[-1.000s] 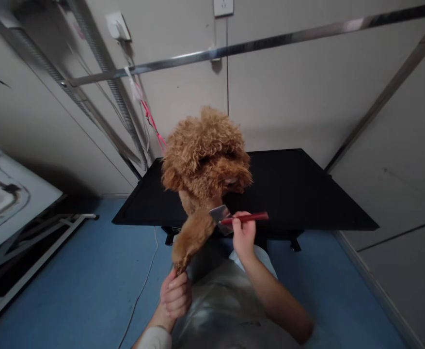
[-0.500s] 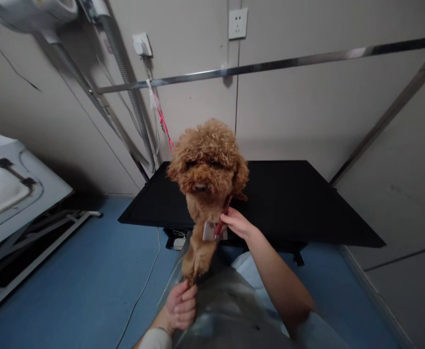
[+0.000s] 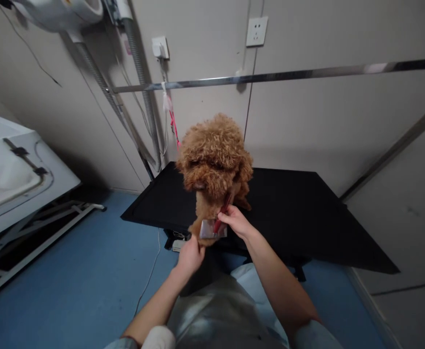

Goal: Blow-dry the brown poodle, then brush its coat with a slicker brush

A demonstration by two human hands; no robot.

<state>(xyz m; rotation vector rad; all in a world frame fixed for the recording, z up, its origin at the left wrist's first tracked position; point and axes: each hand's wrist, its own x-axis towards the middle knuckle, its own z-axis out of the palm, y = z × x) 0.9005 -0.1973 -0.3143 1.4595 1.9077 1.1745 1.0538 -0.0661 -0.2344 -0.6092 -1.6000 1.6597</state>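
Observation:
A curly brown dog (image 3: 215,150) sits at the front of a black grooming table (image 3: 288,208), facing me with its head tipped a little to one side. My left hand (image 3: 191,254) is closed around the end of its front leg, just off the table's front edge. In my right hand (image 3: 236,221) is a slicker brush (image 3: 214,229) with a red handle and a pale flat head. The brush head lies against the fur of that same leg, and its pin side is hidden.
A metal bar (image 3: 205,82) crosses above the table, with a pink lead (image 3: 174,123) hanging from it. Grey dryer hoses (image 3: 145,92) run down the wall at left. A white tub (image 3: 12,169) stands on the left; a cable (image 3: 150,276) trails over the blue floor (image 3: 88,271).
My left hand has moved up and away from me with the dog's leg, which is now less stretched out. The dog's head has tilted. The view has shifted slightly left.

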